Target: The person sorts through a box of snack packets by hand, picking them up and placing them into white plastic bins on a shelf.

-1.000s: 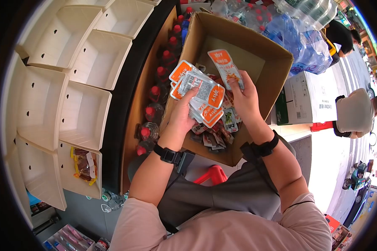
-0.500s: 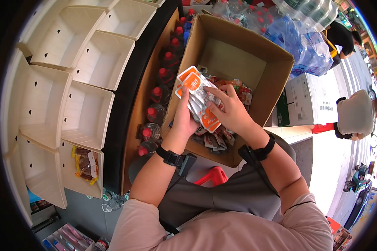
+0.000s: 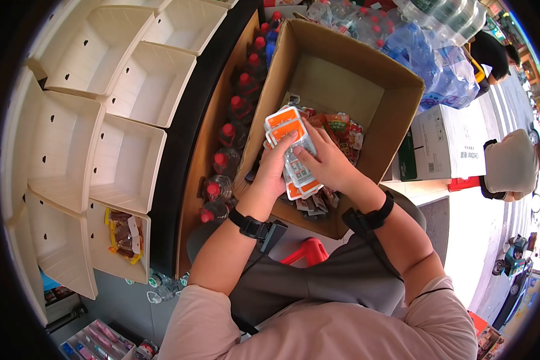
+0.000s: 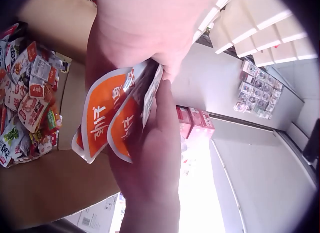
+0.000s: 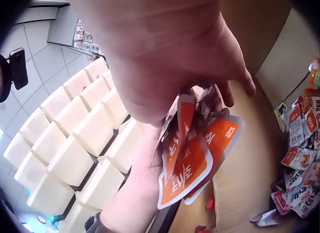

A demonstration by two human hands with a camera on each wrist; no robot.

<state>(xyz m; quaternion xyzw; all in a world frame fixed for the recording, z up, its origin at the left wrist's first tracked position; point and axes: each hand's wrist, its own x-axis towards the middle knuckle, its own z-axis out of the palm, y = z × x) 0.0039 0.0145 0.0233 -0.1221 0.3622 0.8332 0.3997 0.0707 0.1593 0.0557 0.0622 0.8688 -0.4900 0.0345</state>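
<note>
A stack of orange and silver snack packets (image 3: 300, 157) is between the two hands, above the cardboard box. The left hand (image 3: 273, 169) grips it from the left side, thumb on top. From the right, the right hand (image 3: 331, 163) holds the stack's other edge, its thumb and fingers against the packets. In the left wrist view the orange packet ends (image 4: 100, 113) fan out beneath the palm; the right wrist view shows them (image 5: 187, 165) hanging below the right hand. Palm-side fingers are partly hidden.
The cardboard box (image 3: 396, 120) holds many loose small packets (image 3: 342, 129). Red-capped bottles (image 3: 227, 130) line its left side. White bins (image 3: 126, 162) stand at far left, one with brown packets (image 3: 125, 235). A white carton (image 3: 447, 141) and wrapped bottles (image 3: 426, 57) are at right.
The right hand has brought its separate packet back to the stack and now holds the stack's side. The left hand has shifted slightly right, and the packets stand more upright and closer together.
</note>
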